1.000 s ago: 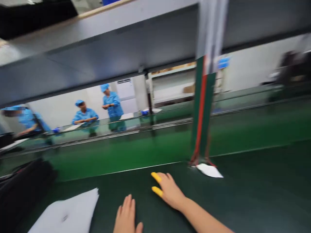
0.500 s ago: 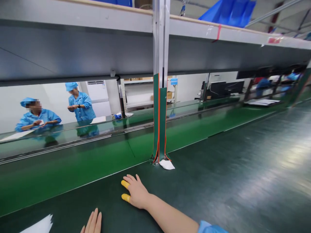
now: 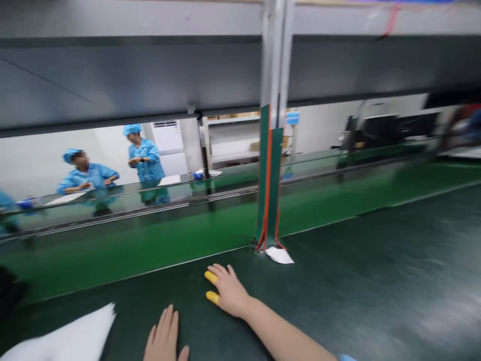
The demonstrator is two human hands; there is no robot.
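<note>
My right hand (image 3: 227, 292) rests flat on the dark green worktop (image 3: 376, 291), fingers spread, with yellow finger cots on the thumb and index finger. My left hand (image 3: 164, 340) lies flat at the bottom edge, fingers apart, holding nothing. A white sheet (image 3: 67, 341) lies to the left of my left hand, not touched. A small white scrap (image 3: 280, 255) sits at the foot of the upright post (image 3: 270, 175), just beyond my right hand.
A bright green conveyor belt (image 3: 150, 245) runs behind the worktop. A grey shelf beam (image 3: 150, 75) spans overhead. Two people in blue coats and caps (image 3: 143, 155) work at the far line. A dark object (image 3: 9, 291) shows at the left edge.
The view swung right, then back left and down. Both hands stayed flat on the worktop. The white sheet at the left has come further into view again.
</note>
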